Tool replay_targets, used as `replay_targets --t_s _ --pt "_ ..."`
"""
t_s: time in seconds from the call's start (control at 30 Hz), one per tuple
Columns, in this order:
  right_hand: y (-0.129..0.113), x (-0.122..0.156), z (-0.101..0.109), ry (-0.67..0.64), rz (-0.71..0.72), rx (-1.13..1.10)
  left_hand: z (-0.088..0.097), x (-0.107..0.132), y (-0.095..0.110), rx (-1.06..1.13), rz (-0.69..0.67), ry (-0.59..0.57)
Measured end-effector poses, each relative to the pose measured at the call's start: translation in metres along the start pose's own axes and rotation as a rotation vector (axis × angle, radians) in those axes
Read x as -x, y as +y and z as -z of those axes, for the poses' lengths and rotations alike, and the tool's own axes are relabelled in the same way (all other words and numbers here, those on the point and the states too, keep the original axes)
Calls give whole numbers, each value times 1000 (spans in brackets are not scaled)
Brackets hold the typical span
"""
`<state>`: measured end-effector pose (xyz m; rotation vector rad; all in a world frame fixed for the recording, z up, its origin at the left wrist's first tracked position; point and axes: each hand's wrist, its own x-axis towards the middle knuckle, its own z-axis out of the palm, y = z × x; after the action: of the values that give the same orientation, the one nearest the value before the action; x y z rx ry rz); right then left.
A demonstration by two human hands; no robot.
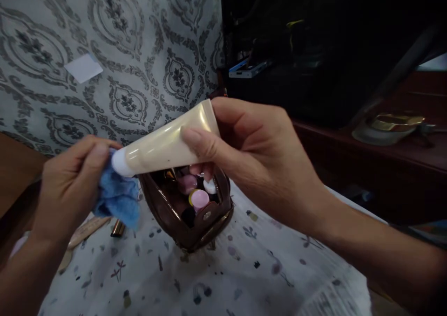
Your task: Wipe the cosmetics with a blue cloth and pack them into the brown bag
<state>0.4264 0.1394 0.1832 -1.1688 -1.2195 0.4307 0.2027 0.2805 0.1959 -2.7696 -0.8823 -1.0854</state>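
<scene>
My right hand [258, 157] is closed around a cream-coloured tube [167, 146] with a white cap, held slanted with the cap pointing down-left. A blue cloth [117, 197] is pinched in my left hand [71, 185] and pressed against the tube's cap. Just below the tube sits an open brown leather pouch [186, 223] holding several small cosmetics, among them pink-capped ones [199, 198]. The pouch rests on a white floral fabric [209, 274].
A small gold-brown tube [118, 228] and a pale flat object [87, 230] lie on the fabric at the left. Behind is patterned grey wallpaper [139, 73] with a white paper patch [83, 67]. At right, a dark wooden shelf [384, 167] carries a gold-rimmed dish [391, 127].
</scene>
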Motion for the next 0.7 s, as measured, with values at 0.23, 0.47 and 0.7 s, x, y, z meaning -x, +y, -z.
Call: replay_targets --t_s 0.23,0.47,0.7 --pt "17 -20 -7 -185 137 580 -27 12 -4 -23 -205 -222" --pt "32 -43 -44 -493 155 724 -30 38 -17 -10 -243 -197" --pt "39 -56 -68 -637 -6 788 -35 48 -23 -31 -201 -194"
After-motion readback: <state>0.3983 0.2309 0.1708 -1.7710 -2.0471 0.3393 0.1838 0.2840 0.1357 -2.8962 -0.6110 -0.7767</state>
